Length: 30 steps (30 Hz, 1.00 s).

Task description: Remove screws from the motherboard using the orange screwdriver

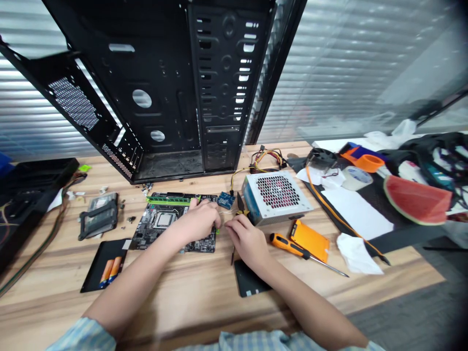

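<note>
A blue checked shirt [252, 340] fills the bottom edge of the frame, bare forearms reaching up from it. Left of centre lies the motherboard [148, 226], flat on the wooden table [197, 302], its square processor [163, 220] showing and a green strip [170, 200] along its top. The left hand [201, 219] rests over the board's right part, fingers bent; whether they grasp anything I cannot tell. Just beside it, at centre, the right hand [249, 238] has its fingertips drawn together near a thin pale wire [227, 212] — whether they pinch it is too small to tell. A small blue circuit board [225, 200] lies just above.

Right of centre stands a power supply [280, 192], with an orange-handled screwdriver [290, 246] and an orange case [310, 240] below. Lower left, two batteries [110, 271] lie on a black plate [92, 268]. A black computer case [168, 78] towers across the top — and a watermelon slice [417, 199] sits far right.
</note>
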Each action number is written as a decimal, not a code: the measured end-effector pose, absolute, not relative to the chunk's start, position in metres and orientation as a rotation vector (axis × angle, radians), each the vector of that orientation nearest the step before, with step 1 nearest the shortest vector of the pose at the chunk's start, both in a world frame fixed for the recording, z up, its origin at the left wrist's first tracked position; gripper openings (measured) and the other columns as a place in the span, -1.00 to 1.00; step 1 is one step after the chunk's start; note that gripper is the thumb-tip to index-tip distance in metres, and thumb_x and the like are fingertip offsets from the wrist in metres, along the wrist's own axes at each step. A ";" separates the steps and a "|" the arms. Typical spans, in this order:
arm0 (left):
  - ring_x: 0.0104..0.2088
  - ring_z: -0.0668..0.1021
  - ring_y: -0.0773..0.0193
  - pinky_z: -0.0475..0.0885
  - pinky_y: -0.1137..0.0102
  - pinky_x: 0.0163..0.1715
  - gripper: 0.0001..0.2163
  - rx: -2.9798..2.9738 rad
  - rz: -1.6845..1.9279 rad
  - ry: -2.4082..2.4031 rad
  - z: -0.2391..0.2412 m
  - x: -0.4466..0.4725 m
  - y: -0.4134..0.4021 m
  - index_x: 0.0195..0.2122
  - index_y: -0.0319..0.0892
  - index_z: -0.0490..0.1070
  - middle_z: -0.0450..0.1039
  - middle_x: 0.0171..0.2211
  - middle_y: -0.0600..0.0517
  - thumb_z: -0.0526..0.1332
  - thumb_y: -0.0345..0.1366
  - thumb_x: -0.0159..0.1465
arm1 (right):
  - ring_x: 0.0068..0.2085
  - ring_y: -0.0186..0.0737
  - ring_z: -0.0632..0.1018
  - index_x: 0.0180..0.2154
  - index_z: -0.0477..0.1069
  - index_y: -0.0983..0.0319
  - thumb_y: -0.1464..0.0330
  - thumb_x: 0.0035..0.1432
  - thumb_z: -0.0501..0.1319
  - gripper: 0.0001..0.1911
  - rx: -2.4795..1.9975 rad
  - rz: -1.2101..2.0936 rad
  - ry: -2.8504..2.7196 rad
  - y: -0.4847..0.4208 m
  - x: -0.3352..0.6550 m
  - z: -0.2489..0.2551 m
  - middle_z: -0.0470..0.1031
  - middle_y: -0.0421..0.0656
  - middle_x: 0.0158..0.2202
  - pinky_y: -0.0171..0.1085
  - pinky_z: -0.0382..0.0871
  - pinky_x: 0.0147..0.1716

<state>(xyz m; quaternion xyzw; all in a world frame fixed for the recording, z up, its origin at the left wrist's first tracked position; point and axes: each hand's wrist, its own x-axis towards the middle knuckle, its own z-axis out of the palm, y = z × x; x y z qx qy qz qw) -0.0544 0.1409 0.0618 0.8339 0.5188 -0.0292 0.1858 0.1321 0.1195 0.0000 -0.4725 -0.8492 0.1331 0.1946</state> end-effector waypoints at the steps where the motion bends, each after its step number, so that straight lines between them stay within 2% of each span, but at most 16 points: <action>1: -0.05 0.41 0.08 0.17 0.13 -0.03 -0.64 2.347 -0.076 1.474 0.063 -0.055 0.141 -0.40 -0.04 0.58 0.45 -0.20 -0.03 0.03 -0.56 0.19 | -0.22 -0.31 0.56 -0.12 0.47 0.13 0.33 0.37 0.08 -0.80 -1.343 0.361 -2.409 0.120 0.131 0.001 0.49 -0.19 -0.14 -0.42 0.32 -0.42; 4: -0.07 0.43 0.07 0.17 0.11 -0.06 -0.66 2.346 -0.056 1.521 0.068 -0.058 0.140 -0.41 -0.08 0.55 0.44 -0.23 -0.03 0.02 -0.56 0.18 | -0.24 -0.33 0.57 -0.12 0.47 0.10 0.32 0.37 0.10 -0.82 -1.376 0.324 -2.498 0.120 0.128 0.002 0.49 -0.21 -0.13 -0.41 0.25 -0.49; 7: -0.07 0.44 0.04 0.17 0.08 -0.07 -0.69 2.346 -0.058 1.563 0.073 -0.060 0.139 -0.36 -0.10 0.53 0.44 -0.20 -0.04 0.02 -0.55 0.19 | -0.23 -0.34 0.56 -0.11 0.46 0.08 0.32 0.38 0.08 -0.81 -1.383 0.293 -2.587 0.123 0.123 0.004 0.49 -0.22 -0.12 -0.41 0.23 -0.48; 14: -0.07 0.45 0.02 0.21 0.04 -0.06 -0.74 2.350 -0.096 1.587 0.077 -0.060 0.136 -0.34 -0.13 0.47 0.43 -0.16 -0.05 0.03 -0.54 0.18 | -0.25 -0.33 0.56 -0.08 0.45 0.11 0.34 0.40 0.02 -0.76 -1.417 0.251 -2.731 0.127 0.110 0.005 0.50 -0.17 -0.08 -0.40 0.22 -0.47; 22: -0.06 0.45 -0.01 0.23 -0.01 -0.06 -0.74 2.361 -0.105 1.601 0.080 -0.060 0.136 -0.33 -0.15 0.46 0.43 -0.14 -0.09 0.00 -0.51 0.23 | -0.22 -0.33 0.56 -0.03 0.43 0.06 0.31 0.43 -0.04 -0.71 -1.418 0.239 -2.769 0.125 0.114 0.006 0.48 -0.19 -0.04 -0.40 0.24 -0.45; 30: -0.05 0.44 -0.01 0.22 0.01 -0.02 -0.73 2.367 -0.140 1.596 0.079 -0.058 0.135 -0.32 -0.14 0.49 0.43 -0.15 -0.09 0.00 -0.52 0.23 | -0.18 -0.30 0.53 0.00 0.43 0.04 0.37 0.39 -0.02 -0.69 -1.436 0.219 -2.761 0.121 0.122 0.015 0.43 -0.16 -0.02 -0.40 0.25 -0.46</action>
